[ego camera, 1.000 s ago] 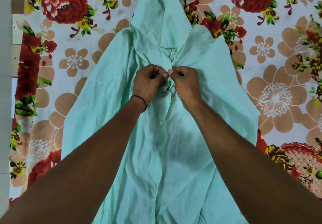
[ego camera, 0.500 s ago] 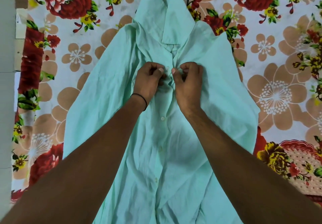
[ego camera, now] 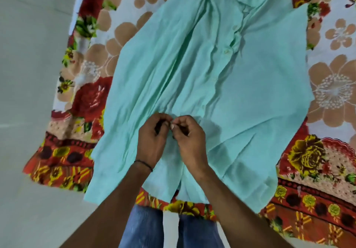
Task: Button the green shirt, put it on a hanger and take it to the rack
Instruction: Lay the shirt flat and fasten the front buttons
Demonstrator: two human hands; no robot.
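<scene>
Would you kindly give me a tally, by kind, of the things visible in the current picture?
green shirt: 1
floral bedspread: 1
hands: 2, the left hand and the right hand, both pinching the shirt's front
black wristband: 1
blue jeans: 1
Total: 6

A flowered blanket (ego camera: 327,170) in red, tan and white is spread flat, with pale floor (ego camera: 28,93) along its left edge. The green shirt (ego camera: 250,93) lies directly on it, front up, hem reaching the near edge.
</scene>
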